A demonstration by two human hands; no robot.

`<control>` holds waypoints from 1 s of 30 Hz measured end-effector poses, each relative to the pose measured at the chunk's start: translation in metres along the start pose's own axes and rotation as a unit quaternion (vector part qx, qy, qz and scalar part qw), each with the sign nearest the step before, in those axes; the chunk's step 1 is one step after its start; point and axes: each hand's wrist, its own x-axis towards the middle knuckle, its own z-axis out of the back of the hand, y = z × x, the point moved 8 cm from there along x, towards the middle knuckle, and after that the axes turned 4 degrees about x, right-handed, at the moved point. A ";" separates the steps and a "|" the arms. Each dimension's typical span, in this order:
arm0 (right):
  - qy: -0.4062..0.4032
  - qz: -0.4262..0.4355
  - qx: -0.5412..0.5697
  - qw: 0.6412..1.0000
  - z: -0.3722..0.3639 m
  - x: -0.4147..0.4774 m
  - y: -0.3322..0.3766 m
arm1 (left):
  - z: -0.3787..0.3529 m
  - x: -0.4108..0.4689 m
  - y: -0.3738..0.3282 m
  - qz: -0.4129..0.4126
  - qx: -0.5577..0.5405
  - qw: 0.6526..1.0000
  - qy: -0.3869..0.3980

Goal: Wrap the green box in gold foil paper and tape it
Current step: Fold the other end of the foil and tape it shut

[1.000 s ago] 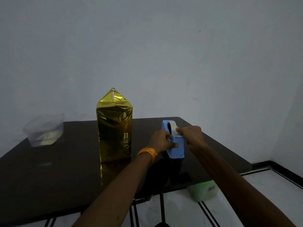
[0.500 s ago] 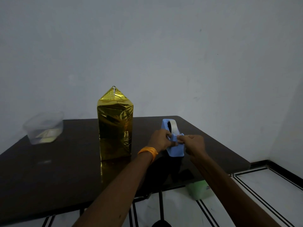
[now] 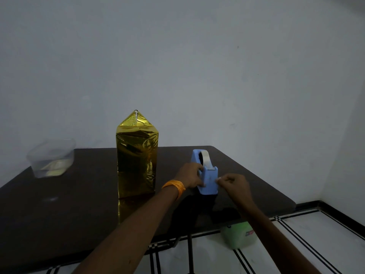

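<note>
The box stands upright on the dark table (image 3: 59, 214), fully covered in gold foil (image 3: 136, 157), its top folded to a peak with a small strip of tape at the tip. To its right stands a blue tape dispenser (image 3: 207, 175) with a roll of pale tape. My left hand (image 3: 190, 176) grips the dispenser's left side. My right hand (image 3: 234, 184) is just right of the dispenser and pinches a small piece of tape between thumb and fingertips.
A clear plastic container (image 3: 51, 157) with something pale inside sits at the table's far left. A green tub (image 3: 239, 236) stands on the white tiled floor under the table's right edge. A plain wall rises behind the table.
My right hand has drawn away from the dispenser's cutter, down and to the right, with a piece of tape between its fingers. My left hand has stayed on the dispenser.
</note>
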 end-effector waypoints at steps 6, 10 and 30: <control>0.000 0.089 0.114 0.989 0.005 0.010 0.067 | 0.081 -0.017 -0.024 -0.062 0.005 0.983 -0.171; 0.021 0.124 0.185 0.975 -0.021 0.018 0.110 | 0.158 -0.041 -0.050 -0.135 -0.022 0.954 -0.266; 0.139 0.356 0.104 0.918 -0.135 0.023 0.240 | 0.261 -0.115 0.070 -0.034 -0.036 0.989 -0.140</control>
